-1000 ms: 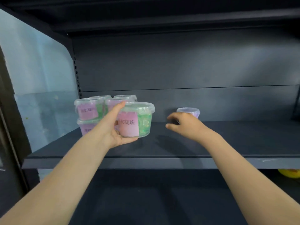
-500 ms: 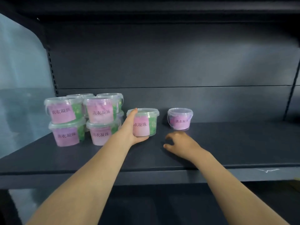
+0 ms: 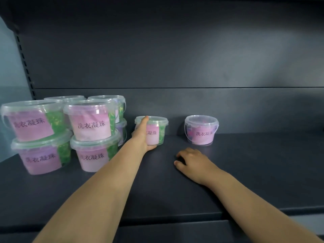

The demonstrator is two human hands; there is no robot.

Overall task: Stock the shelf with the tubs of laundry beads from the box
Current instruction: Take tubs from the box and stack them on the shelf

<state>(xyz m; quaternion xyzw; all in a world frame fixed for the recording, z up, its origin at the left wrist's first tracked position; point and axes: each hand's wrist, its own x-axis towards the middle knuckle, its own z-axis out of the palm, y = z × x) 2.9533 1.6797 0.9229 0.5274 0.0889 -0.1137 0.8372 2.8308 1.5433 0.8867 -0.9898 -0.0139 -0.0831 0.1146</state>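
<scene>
Stacked tubs [image 3: 91,123] stand at frame left, a single tub [image 3: 201,132] right. Left hand [image 3: 142,135] grips a green-bead tub [image 3: 157,132]; right hand [image 3: 191,160] lies empty, loosely curled. Much shelf [image 3: 263,172] is unfilled.

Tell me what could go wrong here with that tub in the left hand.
The left hand grips the held tub close beside the two-high stacks; drawing the arm back carelessly might nudge them over. The right hand rests on the shelf just in front of the lone tub, so a forward reach could knock it.
</scene>
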